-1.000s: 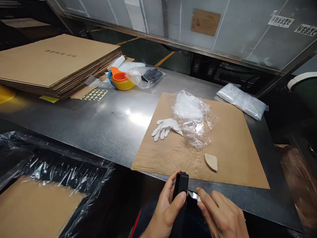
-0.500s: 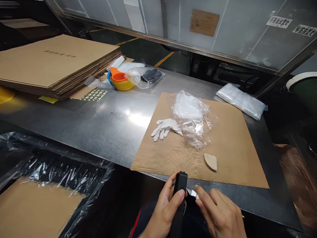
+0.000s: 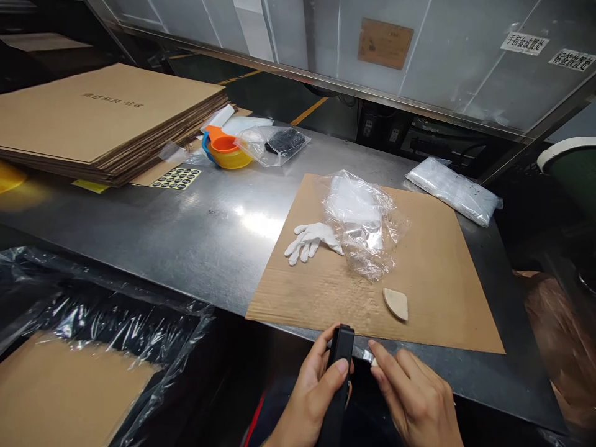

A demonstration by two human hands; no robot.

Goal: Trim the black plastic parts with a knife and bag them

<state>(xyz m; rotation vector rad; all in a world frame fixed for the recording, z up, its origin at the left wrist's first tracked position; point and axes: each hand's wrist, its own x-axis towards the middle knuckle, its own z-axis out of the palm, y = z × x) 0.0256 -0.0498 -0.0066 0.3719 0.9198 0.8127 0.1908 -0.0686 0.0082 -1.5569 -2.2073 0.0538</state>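
Observation:
A long black plastic part (image 3: 343, 340) stands tilted upward at the table's front edge, with my left hand (image 3: 308, 397) closed around it and the thumb pressed on its face. My right hand (image 3: 416, 394) pinches a small shiny blade (image 3: 364, 354) with a whitish grip. The blade points at the part's right side; whether it touches, I cannot tell. Just beyond my hands, a beige quarter-round pad (image 3: 396, 304) lies on the cardboard sheet (image 3: 442, 273). A white glove (image 3: 313, 241) rests farther back, beside a crumpled clear plastic bag (image 3: 358, 211) with white material inside.
Stacked flat cardboard (image 3: 112, 118) covers the table's far left. Near it are orange and yellow scoops (image 3: 228, 152), a bagged black item (image 3: 285, 141) and a sticker sheet (image 3: 177, 178). A wrapped clear package (image 3: 454, 189) lies back right. A plastic-lined box (image 3: 69, 385) stands lower left.
The black part has shifted slightly right in my left hand. The blade's tip sits a little higher along the part's side, and my right index finger has moved up slightly.

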